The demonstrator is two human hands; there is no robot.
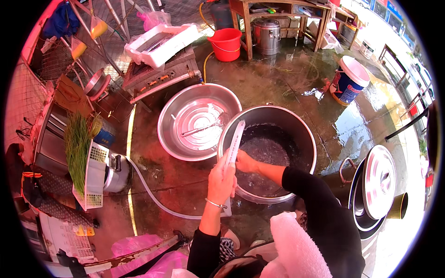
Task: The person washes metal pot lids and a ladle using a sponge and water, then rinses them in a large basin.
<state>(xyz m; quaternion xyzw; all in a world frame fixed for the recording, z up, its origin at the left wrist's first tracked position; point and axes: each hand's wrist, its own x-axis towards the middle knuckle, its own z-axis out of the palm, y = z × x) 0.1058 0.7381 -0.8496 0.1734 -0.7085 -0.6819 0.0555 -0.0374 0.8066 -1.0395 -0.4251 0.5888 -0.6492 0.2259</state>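
My left hand (222, 180) is closed around a whitish plastic hose (237, 137), whose end points up and away over the near left rim of a large stainless steel pot (311, 153). The hose bears small printed writing. Water (267, 149) with ripples and bubbles lies in the pot. My right hand (247, 162) reaches over the pot's left inner side, close to the hose; its fingertips are hidden behind the hose and my left hand. Partly behind the pot's left rim is a wide metal basin (170, 114) with a long-handled metal utensil (198, 131) lying in it.
The floor (264, 76) is wet. Behind stand a gas stove (163, 74) with a foam box (161, 45), a red bucket (225, 44) and a lidded steel pot (266, 36). Green stalks (78, 149) overhang a white basket (95, 173) at left. A metal lid (379, 182) leans at right.
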